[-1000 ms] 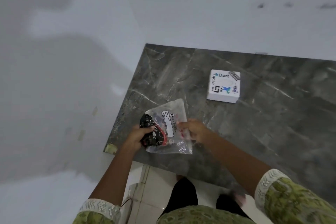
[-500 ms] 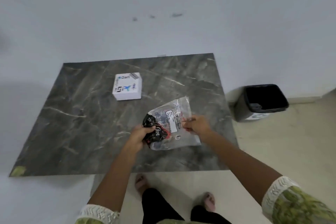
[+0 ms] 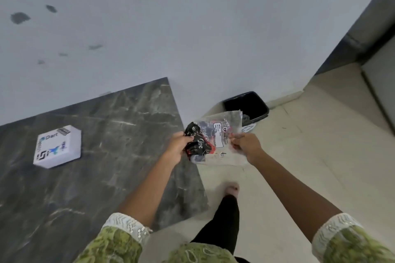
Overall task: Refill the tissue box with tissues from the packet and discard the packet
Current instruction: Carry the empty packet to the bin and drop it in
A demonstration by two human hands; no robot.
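Observation:
A crumpled clear plastic packet with black and red print and a white label hangs between both hands, past the table's right edge and above the floor. My left hand grips its black left end. My right hand pinches its right side. A white square tissue box with blue print lies on the dark marble table, well to the left of my hands. A black bin stands on the floor by the wall, just beyond the packet.
A white wall with dark smudges rises behind the table. Beige floor tiles stretch to the right, where a grey cabinet or door frame stands. My leg and foot are on the floor below the packet.
The view has swung right. Both hands carried the packet from over the table to beyond its right edge, closer to the bin. The tissue box stays on the table.

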